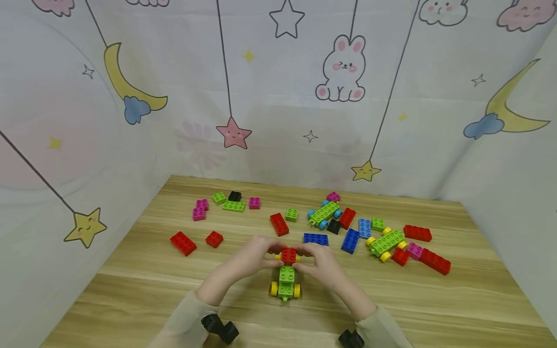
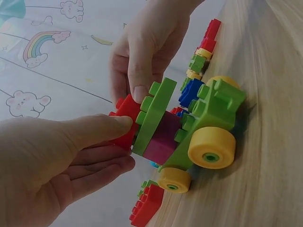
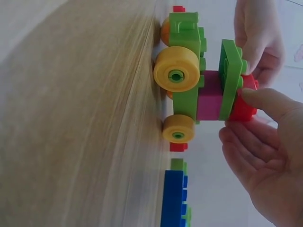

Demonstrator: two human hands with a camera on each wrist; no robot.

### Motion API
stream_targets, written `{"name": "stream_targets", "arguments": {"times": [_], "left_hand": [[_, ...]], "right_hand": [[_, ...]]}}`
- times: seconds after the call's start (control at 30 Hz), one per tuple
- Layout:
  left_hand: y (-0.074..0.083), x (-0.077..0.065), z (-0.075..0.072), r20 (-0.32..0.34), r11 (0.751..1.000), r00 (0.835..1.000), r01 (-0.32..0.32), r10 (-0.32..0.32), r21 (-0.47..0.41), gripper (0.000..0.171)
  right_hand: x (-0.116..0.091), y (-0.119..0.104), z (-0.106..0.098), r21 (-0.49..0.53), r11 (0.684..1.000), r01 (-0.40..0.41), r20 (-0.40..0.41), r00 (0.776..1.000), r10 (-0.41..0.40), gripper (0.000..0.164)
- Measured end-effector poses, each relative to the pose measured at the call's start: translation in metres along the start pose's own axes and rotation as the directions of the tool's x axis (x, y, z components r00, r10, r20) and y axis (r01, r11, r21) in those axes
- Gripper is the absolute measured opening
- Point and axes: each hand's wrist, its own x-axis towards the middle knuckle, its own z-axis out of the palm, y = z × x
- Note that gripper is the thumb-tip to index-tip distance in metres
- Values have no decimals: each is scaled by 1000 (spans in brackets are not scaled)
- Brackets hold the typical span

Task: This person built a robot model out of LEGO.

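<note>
A small toy car stands upright on the table, its green wheeled base [image 3: 185,101] carried on yellow wheels [image 3: 176,75]. On that base sits a magenta brick [image 3: 209,94], with a longer green brick [image 2: 155,116] across it and a red brick [image 1: 289,256] on top, at the car's far end. My left hand [image 1: 257,256] pinches the red brick from the left, thumb on the near side. From the opposite side my right hand [image 1: 321,261] pinches the same brick between thumb and fingers. The hands partly hide the front wheels in the head view.
Behind the hands lie blue bricks [image 1: 315,239] and a red brick [image 1: 279,224]. Two more green wheeled bases, one with blue wheels [image 1: 324,213] and one with yellow wheels [image 1: 386,243], stand right among loose bricks. Red bricks [image 1: 183,243] lie left; a printed cloth hangs behind.
</note>
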Motion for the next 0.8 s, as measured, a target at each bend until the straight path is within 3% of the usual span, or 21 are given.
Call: {"name": "stream_targets", "arguments": {"times": [0.47,0.8], "left_hand": [[-1,3,-1,9,1000,1000,-4,4,9,28],[0,6,-4,52,1000,999,15,-15,14,29]], "right_hand": [[4,-1,-1,-53,998,12,28,1000,-11,31],[4,0,-3,-43,999,7,53,999,-5,34]]}}
